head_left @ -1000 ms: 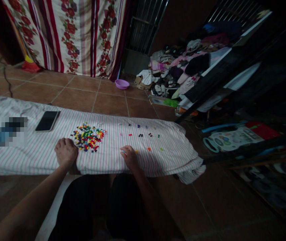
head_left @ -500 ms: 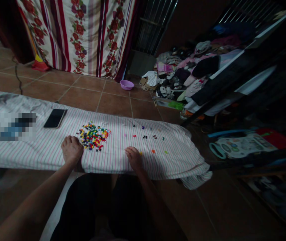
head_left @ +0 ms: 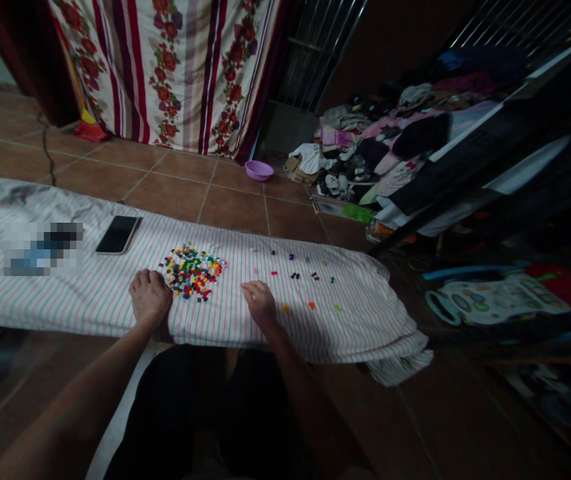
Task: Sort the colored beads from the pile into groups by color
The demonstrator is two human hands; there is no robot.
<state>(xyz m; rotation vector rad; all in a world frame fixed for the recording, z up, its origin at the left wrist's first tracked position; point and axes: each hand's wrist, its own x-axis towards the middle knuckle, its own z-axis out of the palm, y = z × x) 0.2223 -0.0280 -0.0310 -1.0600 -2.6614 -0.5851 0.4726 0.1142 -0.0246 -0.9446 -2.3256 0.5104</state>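
A heap of small multicoloured beads or pieces (head_left: 193, 272) lies on the striped cloth (head_left: 225, 320). Beside its left edge my left hand (head_left: 149, 297) rests on the cloth, fingers spread flat, holding nothing. My right hand (head_left: 260, 301) is over the cloth right of the heap. Its fingers are loosely stretched toward the heap, and nothing shows between them. Small sorted groups are laid out in rows to the right, among them yellow pieces (head_left: 286, 309), orange pieces (head_left: 311, 305), light green pieces (head_left: 337, 308), black pieces (head_left: 295, 275) and red pieces (head_left: 274, 273).
A dark-screened phone (head_left: 118, 235) lies left of the heap, with a blurred-out item farther left. Beyond the covered surface, a purple basin (head_left: 259, 171) stands on the tiled floor, near a clothes pile (head_left: 365, 143). A floral curtain (head_left: 185, 80) hangs behind.
My right hand has moved left from beside the yellow pieces toward the heap, and these now show fully. My left hand stays put. The view has shifted slightly.
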